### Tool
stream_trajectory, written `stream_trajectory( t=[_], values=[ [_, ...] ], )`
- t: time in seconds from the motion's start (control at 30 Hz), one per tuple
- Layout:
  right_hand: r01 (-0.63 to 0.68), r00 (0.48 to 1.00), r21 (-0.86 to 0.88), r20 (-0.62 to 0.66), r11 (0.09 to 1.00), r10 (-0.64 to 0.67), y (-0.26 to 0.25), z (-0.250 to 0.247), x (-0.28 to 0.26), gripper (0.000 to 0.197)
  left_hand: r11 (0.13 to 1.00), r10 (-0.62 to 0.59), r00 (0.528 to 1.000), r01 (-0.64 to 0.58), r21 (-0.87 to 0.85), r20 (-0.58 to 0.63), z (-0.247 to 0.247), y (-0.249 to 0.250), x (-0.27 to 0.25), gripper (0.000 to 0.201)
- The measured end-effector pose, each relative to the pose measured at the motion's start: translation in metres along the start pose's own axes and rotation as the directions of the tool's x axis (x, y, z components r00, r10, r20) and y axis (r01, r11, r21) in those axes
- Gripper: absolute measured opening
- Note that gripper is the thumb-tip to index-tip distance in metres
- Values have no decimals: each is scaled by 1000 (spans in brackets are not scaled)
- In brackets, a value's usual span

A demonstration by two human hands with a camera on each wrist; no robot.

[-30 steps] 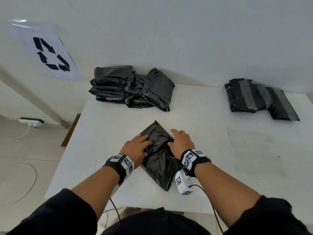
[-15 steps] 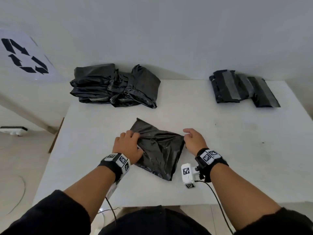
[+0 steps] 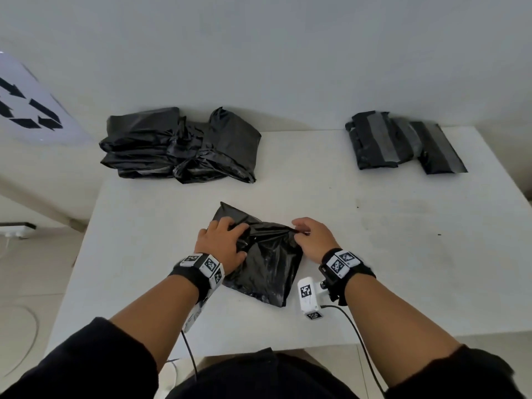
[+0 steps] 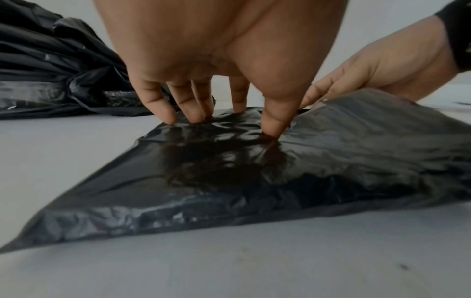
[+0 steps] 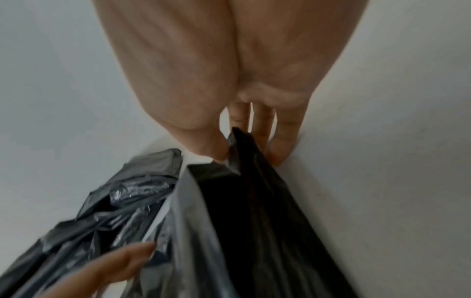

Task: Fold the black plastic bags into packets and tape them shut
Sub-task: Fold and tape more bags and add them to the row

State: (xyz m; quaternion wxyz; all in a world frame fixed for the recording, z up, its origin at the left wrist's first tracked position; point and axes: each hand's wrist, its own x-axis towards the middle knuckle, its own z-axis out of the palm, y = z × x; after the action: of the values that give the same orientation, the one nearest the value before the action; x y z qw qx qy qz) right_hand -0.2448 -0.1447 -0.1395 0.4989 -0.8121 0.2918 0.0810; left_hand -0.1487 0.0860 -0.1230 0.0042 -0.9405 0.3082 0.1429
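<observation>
A half-folded black plastic bag (image 3: 266, 260) lies on the white table (image 3: 403, 254) in front of me. My left hand (image 3: 223, 243) presses its left part flat with straight fingers (image 4: 168, 113) and thumb. My right hand (image 3: 309, 236) pinches the bag's right corner (image 5: 235, 149) between thumb and fingers and lifts it a little off the table, as the left wrist view shows at the raised flap (image 4: 369, 113). No tape roll is in view.
A heap of loose black bags (image 3: 181, 145) lies at the table's back left. Taped packets (image 3: 400, 145) lie at the back right. A wall runs behind the table, with a recycling sign (image 3: 26, 110) at left. The table's near edge is close to my body.
The bag has swung round from standing on its point to lying wider. My right hand went from the bag's middle to its right corner and now pinches it up. The left hand stays pressing.
</observation>
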Motion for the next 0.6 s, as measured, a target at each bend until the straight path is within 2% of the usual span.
stream_trajectory(
  t=[0.1,0.2,0.33,0.47,0.6],
  values=[
    [-15,1000,52,-20,999,16,6,-5,2,28,999,-19,1000,18,-35,-8,-2,1,4,71],
    [-13,1000,49,-19,999,14,11,-3,4,21,999,12,997,-15,-51,-71,-6,2,9,73],
    [32,998,70,-61,997,-28,11,-2,3,13,983,186,981,-186,-9,57,-1,0,14,83],
    [24,981,178,-194,984,11,17,-9,2,8,993,120,991,-119,-13,60,2,-3,18,82],
    [-1,972,315,-223,949,76,12,-9,-1,13,998,47,997,-45,-34,55,-2,-1,19,83]
  ],
)
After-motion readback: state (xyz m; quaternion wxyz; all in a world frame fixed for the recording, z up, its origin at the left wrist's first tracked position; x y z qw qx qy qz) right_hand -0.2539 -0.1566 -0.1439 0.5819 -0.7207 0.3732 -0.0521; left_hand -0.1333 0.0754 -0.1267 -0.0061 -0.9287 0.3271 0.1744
